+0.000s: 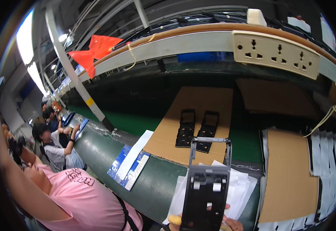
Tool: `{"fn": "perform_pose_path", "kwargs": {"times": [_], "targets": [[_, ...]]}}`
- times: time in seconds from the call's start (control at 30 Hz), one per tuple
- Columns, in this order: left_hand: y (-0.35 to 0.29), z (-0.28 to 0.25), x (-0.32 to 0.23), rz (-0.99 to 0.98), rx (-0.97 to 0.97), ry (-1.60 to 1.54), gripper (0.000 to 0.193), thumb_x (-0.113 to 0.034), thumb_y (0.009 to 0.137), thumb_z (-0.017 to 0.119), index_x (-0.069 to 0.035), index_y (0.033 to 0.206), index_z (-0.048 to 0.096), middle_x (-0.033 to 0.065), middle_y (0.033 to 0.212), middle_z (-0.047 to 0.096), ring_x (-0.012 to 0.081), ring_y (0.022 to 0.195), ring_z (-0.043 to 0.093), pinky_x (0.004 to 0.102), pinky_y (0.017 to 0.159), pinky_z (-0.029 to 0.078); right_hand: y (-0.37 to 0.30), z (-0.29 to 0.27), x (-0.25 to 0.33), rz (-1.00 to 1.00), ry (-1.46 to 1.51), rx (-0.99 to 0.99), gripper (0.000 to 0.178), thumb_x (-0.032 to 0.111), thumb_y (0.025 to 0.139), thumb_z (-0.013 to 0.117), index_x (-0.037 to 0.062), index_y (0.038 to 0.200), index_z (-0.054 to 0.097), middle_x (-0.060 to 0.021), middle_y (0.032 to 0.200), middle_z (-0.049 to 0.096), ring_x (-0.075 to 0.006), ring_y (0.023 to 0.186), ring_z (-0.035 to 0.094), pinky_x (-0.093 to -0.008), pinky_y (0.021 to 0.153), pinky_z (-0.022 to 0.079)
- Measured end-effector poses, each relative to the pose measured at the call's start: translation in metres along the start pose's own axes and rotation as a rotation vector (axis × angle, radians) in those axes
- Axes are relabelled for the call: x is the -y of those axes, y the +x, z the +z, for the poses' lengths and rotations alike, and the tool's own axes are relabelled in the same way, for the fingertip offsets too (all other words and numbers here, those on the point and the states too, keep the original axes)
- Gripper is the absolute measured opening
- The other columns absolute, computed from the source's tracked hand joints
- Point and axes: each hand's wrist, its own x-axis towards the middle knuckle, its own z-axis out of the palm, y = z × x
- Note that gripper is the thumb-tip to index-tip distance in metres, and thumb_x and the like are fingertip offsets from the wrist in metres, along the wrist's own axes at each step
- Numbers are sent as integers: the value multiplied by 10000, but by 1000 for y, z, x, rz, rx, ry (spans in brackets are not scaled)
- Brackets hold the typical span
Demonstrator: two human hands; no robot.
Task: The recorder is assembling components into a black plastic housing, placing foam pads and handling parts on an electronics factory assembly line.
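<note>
I hold a long black plastic frame [206, 192] upright at the lower middle, with a grey open loop at its top and several cutouts in its panel. My left hand [173, 222] grips its lower left edge, a yellow cover showing on one finger. On the lower right edge, my right hand [231, 224] is closed around the same frame. Most of both hands is cut off by the lower rim. Beyond it, two similar black frames, a left one [185, 129] and a right one [209, 127], lie on a cardboard sheet [168, 133].
White paper sheets [243, 188] lie behind the held frame. A blue-and-white board [127, 165] rests on the green bench to the left. At right stands a cardboard-topped stack [291, 177]. A shelf with a socket strip [275, 54] crosses overhead. A person in pink [87, 200] stands close at left.
</note>
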Motion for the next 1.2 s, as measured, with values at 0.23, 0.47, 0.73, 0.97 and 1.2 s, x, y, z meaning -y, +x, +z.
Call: {"fn": "perform_pose_path", "kwargs": {"times": [0.23, 0.47, 0.73, 0.97, 1.2], "targets": [[43, -1, -21, 101, -24, -388, 615, -413, 865, 365, -30, 1332, 249, 219, 1329, 302, 303, 1247, 303, 367, 1046, 256, -1, -1, -4, 21, -86, 0, 366, 275, 665, 667, 126, 989, 585, -172, 1115, 498, -342, 1065, 446, -471, 882, 331], [45, -5, -19, 166, -78, -370, 673, -469, 853, 391, -39, 1343, 225, 220, 1341, 276, 309, 1253, 290, 360, 1045, 266, 3, -5, -3, -9, -64, -14, 350, 234, 673, 672, 113, 988, 577, -183, 1104, 498, -353, 1055, 447, -473, 881, 333], [40, 1, -17, 121, -15, -396, 677, -440, 836, 393, -59, 1359, 195, 216, 1353, 256, 316, 1258, 281, 379, 1038, 272, 2, -7, -2, -44, -52, -30, 353, 209, 666, 678, 105, 986, 573, -180, 1093, 501, -352, 1037, 457, -464, 865, 349], [35, 5, -9, 109, -109, -194, 893, -600, 749, 501, -44, 1364, 169, 261, 1355, 213, 344, 1219, 329, 397, 1014, 296, 4, -7, -2, -40, -47, -34, 367, 209, 666, 679, 103, 1000, 571, -177, 1104, 500, -350, 1046, 454, -462, 870, 343], [34, 5, -4, 121, -11, -289, 927, -585, 726, 545, -38, 1364, 156, 270, 1348, 217, 360, 1213, 331, 421, 1009, 300, 7, -10, -1, 16, -38, 8, 345, 219, 696, 661, 119, 1014, 572, -166, 1112, 491, -344, 1078, 434, -479, 885, 316]]}}
